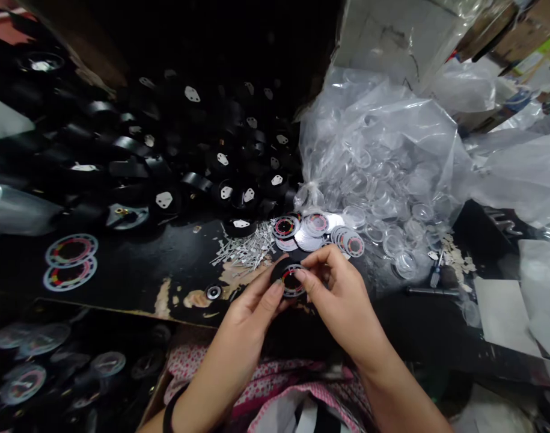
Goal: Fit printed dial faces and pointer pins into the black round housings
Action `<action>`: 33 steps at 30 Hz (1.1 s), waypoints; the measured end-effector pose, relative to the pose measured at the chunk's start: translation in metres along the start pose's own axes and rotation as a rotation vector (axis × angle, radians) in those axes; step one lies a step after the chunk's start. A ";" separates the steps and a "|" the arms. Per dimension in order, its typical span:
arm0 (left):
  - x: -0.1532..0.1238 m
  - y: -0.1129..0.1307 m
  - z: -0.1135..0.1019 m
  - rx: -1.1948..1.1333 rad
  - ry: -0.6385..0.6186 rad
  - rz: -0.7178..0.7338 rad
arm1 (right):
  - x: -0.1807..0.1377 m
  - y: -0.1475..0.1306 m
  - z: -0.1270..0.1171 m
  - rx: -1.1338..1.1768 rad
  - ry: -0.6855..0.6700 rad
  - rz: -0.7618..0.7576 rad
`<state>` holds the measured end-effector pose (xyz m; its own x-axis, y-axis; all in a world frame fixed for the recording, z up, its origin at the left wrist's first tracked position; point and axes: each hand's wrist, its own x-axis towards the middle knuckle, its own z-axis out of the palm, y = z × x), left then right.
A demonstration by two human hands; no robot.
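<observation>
A small round gauge (293,281) with a black case and a dial marked in red, yellow and white is held up over the table's front edge. My left hand (256,305) grips its left side, thumb on the rim and fingers underneath. On the opposite side, my right hand (338,285) is closed on the gauge, its thumb at the dial's upper right edge; whether a tiny part sits under that thumb is hidden. Just beyond lie a heap of thin silvery pointers (247,248), a stack of printed dials (286,227) and more fanned-out dials (350,240).
Many black gauge cases (164,200) are piled at back left. A plastic bag (374,138) spills clear round covers (394,240) on the right. Two dials (70,273) lie left. A screwdriver (436,273) and a white card (504,313) lie right. Finished-looking gauges (24,383) sit lower left.
</observation>
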<state>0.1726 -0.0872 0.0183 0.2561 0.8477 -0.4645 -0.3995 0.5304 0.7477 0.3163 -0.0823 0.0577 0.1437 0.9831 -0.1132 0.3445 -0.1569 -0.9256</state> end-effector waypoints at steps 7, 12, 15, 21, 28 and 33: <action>0.004 -0.012 -0.013 0.090 -0.067 0.065 | 0.003 0.004 -0.002 0.087 -0.070 0.143; 0.001 -0.013 -0.012 0.182 -0.057 0.043 | -0.007 0.010 -0.002 0.031 -0.150 0.152; -0.003 -0.012 -0.014 0.214 -0.045 0.037 | -0.015 0.014 0.001 0.043 -0.176 0.114; -0.012 -0.002 -0.042 0.336 0.052 0.062 | -0.002 0.008 0.009 -0.108 -0.271 -0.039; -0.014 0.011 -0.052 -0.001 0.274 0.045 | 0.036 -0.008 0.042 -1.038 -0.258 -0.247; -0.010 0.020 -0.038 -0.216 0.242 0.008 | 0.040 -0.008 0.046 -1.028 -0.291 -0.318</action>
<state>0.1288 -0.0849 0.0195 0.0458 0.8147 -0.5780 -0.5845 0.4911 0.6459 0.2766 -0.0378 0.0436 -0.2645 0.9557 -0.1290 0.9503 0.2355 -0.2035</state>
